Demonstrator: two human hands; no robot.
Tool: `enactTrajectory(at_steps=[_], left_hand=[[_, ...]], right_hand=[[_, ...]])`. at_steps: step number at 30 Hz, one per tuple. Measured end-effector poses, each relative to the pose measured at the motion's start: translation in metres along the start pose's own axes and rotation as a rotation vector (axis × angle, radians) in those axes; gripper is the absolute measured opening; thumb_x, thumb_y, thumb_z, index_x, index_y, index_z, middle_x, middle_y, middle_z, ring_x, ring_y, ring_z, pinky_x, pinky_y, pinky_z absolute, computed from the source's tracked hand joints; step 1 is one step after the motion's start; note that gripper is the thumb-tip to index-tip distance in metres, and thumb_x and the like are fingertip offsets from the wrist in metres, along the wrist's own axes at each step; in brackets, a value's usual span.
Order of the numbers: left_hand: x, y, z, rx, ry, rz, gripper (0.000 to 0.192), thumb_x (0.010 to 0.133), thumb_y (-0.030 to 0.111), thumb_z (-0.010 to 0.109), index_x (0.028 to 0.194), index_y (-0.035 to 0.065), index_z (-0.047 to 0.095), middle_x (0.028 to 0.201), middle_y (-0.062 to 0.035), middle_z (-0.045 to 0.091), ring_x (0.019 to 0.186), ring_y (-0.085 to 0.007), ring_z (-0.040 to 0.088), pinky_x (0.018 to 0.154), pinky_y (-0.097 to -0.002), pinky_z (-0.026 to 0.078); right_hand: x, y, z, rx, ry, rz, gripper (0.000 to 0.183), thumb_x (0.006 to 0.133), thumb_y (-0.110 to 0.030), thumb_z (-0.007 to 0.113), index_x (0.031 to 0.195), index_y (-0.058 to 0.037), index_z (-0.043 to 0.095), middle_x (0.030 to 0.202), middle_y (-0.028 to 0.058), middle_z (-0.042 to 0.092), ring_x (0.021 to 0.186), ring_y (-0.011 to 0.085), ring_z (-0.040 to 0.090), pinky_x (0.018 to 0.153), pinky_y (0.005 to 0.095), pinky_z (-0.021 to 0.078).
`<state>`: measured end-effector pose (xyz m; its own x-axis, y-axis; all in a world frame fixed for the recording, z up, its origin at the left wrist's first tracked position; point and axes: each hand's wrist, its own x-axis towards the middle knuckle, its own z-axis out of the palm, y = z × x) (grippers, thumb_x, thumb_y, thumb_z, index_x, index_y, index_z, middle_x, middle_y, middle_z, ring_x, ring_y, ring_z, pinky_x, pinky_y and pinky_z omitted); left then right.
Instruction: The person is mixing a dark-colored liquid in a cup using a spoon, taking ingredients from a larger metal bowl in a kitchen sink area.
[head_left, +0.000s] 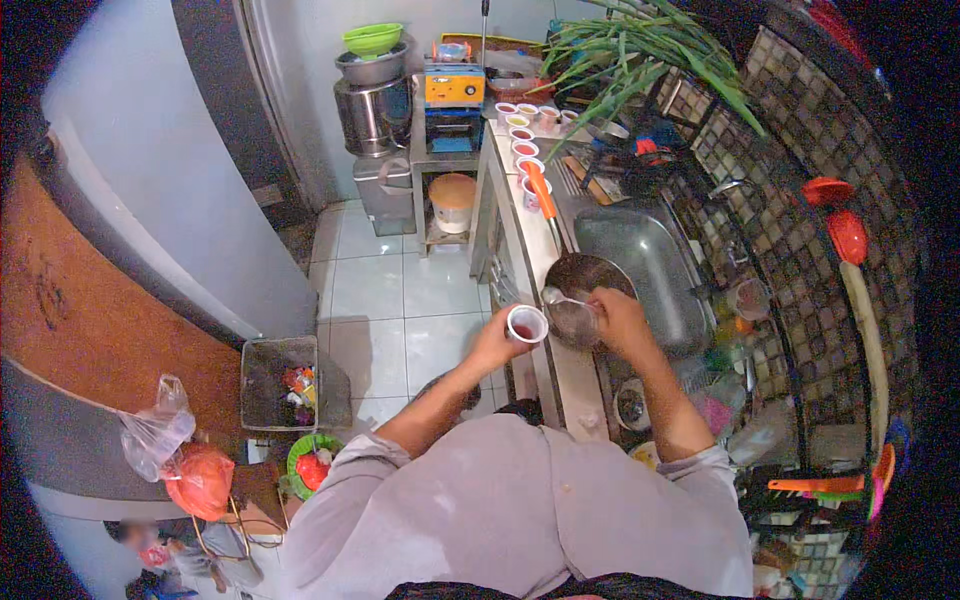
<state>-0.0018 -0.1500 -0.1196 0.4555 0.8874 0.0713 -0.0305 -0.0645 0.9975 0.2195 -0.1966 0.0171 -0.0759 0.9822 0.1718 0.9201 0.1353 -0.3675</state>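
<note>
My left hand (501, 339) grips a small plastic cup (537, 337) with a white rim and dark red contents low inside. In my right hand (619, 319) is a spoon (553, 295), its bowl pointing left above a dark frying pan (581, 268). The pan lies across the counter edge and the near side of the sink; its orange handle (541, 193) points away from me. What the pan holds is blurred. Beyond it, a row of similar cups (524, 150) with red and yellow contents lines the counter, and the handle passes over the closest ones.
A steel sink (637, 247) lies right of the pan, with a faucet (731, 187) on the tiled wall. Long green leaves (645, 52) overhang the far counter. A bin (279, 382) stands on the floor at left. Another person (217, 555) is at lower left.
</note>
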Motion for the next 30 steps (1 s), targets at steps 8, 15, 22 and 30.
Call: enactTrajectory(at_steps=[8, 15, 22, 30], left_hand=[[0.002, 0.011, 0.001, -0.011, 0.058, 0.078, 0.07, 0.066, 0.011, 0.08, 0.126, 0.0045, 0.045, 0.11, -0.0076, 0.06, 0.101, -0.0162, 0.058, 0.087, -0.03, 0.047], [-0.001, 0.01, -0.006, -0.046, 0.061, 0.092, 0.069, 0.066, 0.011, 0.081, 0.125, 0.0042, 0.046, 0.111, -0.0077, 0.059, 0.101, -0.0164, 0.058, 0.088, -0.0299, 0.047], [-0.001, -0.008, -0.007, -0.009, 0.091, 0.115, 0.07, 0.065, 0.014, 0.082, 0.125, 0.0038, 0.046, 0.111, -0.009, 0.059, 0.102, -0.0169, 0.058, 0.088, -0.0303, 0.048], [0.004, -0.005, -0.004, -0.021, 0.062, 0.077, 0.07, 0.067, 0.014, 0.081, 0.125, 0.0036, 0.045, 0.111, -0.0105, 0.059, 0.1, -0.0188, 0.059, 0.087, -0.031, 0.048]], right_hand=[[0.0, 0.01, 0.003, -0.224, 0.054, -0.004, 0.016, 0.077, -0.007, 0.057, 0.093, -0.0072, 0.057, 0.088, 0.0169, 0.061, 0.086, 0.0371, 0.059, 0.079, 0.0446, 0.0446], [0.02, 0.017, 0.03, -0.267, -0.331, 0.273, 0.035, 0.083, -0.022, 0.057, 0.117, -0.0132, 0.059, 0.11, 0.0169, 0.063, 0.101, 0.0352, 0.061, 0.088, 0.045, 0.0467], [0.015, 0.041, 0.044, 0.064, -0.162, 0.216, 0.035, 0.079, -0.018, 0.058, 0.114, -0.0117, 0.06, 0.108, 0.0177, 0.063, 0.101, 0.0363, 0.06, 0.088, 0.0426, 0.0472], [-0.006, -0.017, -0.009, -0.225, 0.048, -0.11, 0.02, 0.078, -0.005, 0.053, 0.097, -0.0072, 0.06, 0.089, 0.017, 0.061, 0.087, 0.0373, 0.059, 0.074, 0.0455, 0.0452]])
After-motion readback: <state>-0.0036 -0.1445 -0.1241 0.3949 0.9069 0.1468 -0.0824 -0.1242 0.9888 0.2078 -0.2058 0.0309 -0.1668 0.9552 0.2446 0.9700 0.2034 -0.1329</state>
